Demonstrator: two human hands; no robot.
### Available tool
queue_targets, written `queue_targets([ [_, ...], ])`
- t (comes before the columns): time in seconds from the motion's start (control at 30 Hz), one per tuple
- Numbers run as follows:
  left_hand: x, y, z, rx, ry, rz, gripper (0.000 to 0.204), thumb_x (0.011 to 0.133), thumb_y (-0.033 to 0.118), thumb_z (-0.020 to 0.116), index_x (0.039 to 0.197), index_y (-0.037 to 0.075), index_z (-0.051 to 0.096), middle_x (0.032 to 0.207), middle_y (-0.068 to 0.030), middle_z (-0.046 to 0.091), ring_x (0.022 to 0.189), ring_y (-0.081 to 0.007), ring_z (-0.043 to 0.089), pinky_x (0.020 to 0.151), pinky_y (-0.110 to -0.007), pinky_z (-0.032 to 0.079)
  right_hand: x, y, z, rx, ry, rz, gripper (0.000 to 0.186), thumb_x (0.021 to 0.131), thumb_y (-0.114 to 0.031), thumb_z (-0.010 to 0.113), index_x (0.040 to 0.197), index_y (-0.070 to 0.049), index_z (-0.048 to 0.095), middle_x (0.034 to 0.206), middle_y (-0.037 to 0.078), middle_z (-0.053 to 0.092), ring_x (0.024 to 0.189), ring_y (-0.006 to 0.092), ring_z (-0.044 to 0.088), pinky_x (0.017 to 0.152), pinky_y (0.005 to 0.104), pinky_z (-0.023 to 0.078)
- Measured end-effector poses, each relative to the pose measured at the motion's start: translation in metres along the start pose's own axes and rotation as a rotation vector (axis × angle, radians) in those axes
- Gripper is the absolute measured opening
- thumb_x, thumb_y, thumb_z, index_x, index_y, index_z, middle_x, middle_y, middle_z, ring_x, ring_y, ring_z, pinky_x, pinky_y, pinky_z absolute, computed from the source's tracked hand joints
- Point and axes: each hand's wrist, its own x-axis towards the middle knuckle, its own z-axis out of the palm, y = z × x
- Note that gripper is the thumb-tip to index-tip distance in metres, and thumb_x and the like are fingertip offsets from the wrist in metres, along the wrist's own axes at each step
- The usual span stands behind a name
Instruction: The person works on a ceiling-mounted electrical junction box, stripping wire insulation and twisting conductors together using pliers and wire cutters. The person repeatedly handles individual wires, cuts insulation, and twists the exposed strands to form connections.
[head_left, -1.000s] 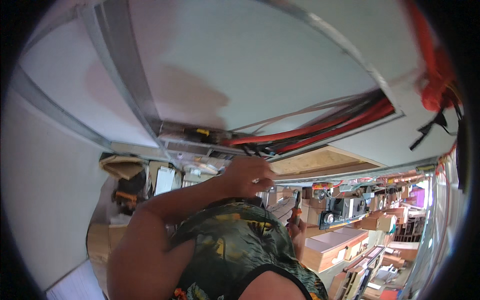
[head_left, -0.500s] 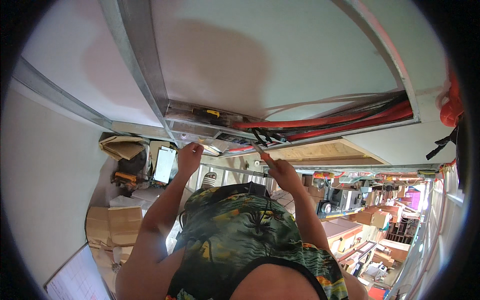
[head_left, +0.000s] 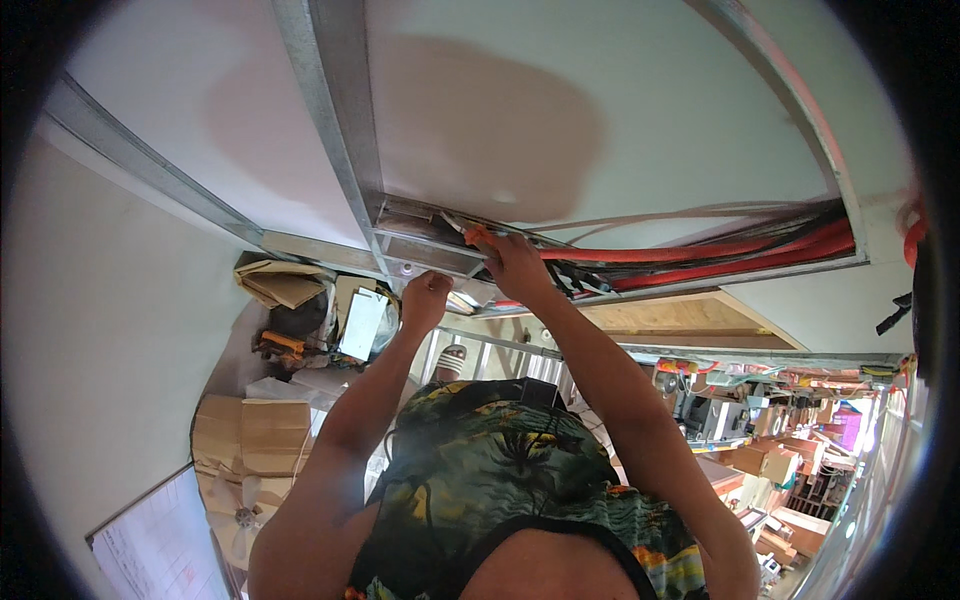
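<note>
My right hand reaches over a metal ledge at the foot of the pale panel. Its fingers close round a slim hand tool with an orange part and a narrow grey tip; its exact kind is unclear. The tip points left, low against the ledge. My left hand is closed in a pinch just below the ledge. Whatever it holds, if anything, is too small to make out. Red corrugated conduits and black cables run along the ledge to the right of my right hand.
A metal stud rises left of the ledge. A wooden-lined opening lies below the conduits. Cardboard boxes, an orange tool and a fan stand lower left. Cluttered shelves and boxes fill the right. One sandalled foot shows below.
My right hand has moved up and left with the tool, onto the ledge. The yellow-and-black tool seen lying there is now hidden. My left hand stays closed; the view has shifted slightly.
</note>
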Motion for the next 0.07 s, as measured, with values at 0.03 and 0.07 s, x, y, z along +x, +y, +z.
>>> queue_targets([
  [0.03, 0.000, -0.002, -0.003, 0.010, -0.011, -0.038, 0.027, 0.091, 0.028, 0.070, 0.096, 0.002, 0.076, 0.085, -0.0176, 0.075, 0.082, -0.0337, 0.074, 0.075, -0.043, 0.055, 0.012, 0.001, 0.011, -0.013, -0.054, 0.082, 0.052, 0.087, -0.022, 0.073, 0.136, -0.010, 0.059, 0.112, 0.021, 0.063, 0.109, 0.0433, 0.062, 0.092, 0.0533, 0.053],
  [0.07, -0.001, -0.004, -0.006, 0.019, -0.003, -0.057, 0.030, 0.091, 0.030, 0.071, 0.097, 0.001, 0.076, 0.085, -0.0187, 0.075, 0.084, -0.0323, 0.074, 0.077, -0.042, 0.055, 0.022, 0.004, 0.020, -0.020, -0.093, 0.035, 0.053, 0.086, -0.023, 0.075, 0.135, -0.009, 0.058, 0.122, 0.021, 0.063, 0.116, 0.0427, 0.061, 0.099, 0.0518, 0.052],
])
